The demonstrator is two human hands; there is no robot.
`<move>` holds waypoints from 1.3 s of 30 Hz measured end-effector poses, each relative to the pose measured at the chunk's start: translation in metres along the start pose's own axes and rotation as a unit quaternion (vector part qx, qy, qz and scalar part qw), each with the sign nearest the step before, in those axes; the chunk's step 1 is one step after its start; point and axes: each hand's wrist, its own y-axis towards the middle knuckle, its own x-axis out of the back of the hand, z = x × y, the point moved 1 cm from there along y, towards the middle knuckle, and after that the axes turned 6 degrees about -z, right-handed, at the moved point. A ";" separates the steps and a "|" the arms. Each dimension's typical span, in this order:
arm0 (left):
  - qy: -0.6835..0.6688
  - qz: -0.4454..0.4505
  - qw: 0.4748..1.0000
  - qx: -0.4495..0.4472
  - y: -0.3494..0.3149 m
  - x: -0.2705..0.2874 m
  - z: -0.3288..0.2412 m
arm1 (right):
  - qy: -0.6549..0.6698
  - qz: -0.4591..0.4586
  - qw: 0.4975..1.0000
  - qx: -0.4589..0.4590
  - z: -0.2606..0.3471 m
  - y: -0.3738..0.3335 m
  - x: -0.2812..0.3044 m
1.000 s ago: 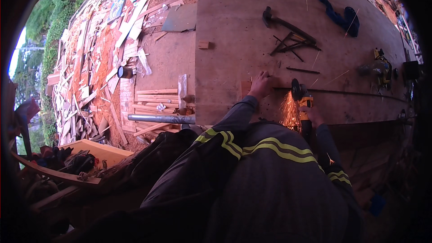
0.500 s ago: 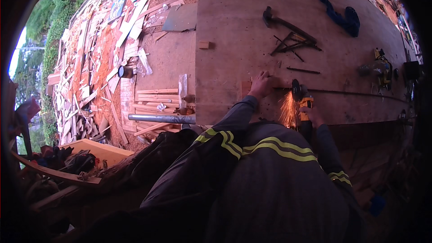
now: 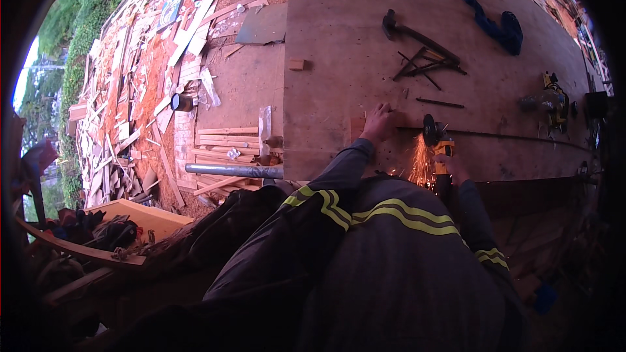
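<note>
Leftmost in my head view, I have the left hand down on the wooden tabletop, fingers by the left end of a thin dark bar; whether they grip or merely press, I cannot tell. The bar's long axis runs from them toward 3 o'clock. Close along it sits the disc of a yellow grinder, sparks streaming toward 6 o'clock. My right hand is wrapped around the grinder, disc at its 11 o'clock; the left is nearer the bar's end.

Wooden tabletop, littered reddish ground, green hedge, bright sky
</note>
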 end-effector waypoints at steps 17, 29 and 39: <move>-0.008 -0.019 1.000 -0.005 0.000 -0.006 0.006 | 0.014 0.010 0.999 0.027 -0.005 0.003 0.001; -0.002 0.002 1.000 0.001 0.000 -0.003 0.001 | 0.014 0.028 1.000 0.001 -0.010 0.004 0.005; 0.005 -0.001 1.000 0.004 0.001 -0.004 0.000 | 0.010 0.015 1.000 0.014 -0.006 0.001 0.005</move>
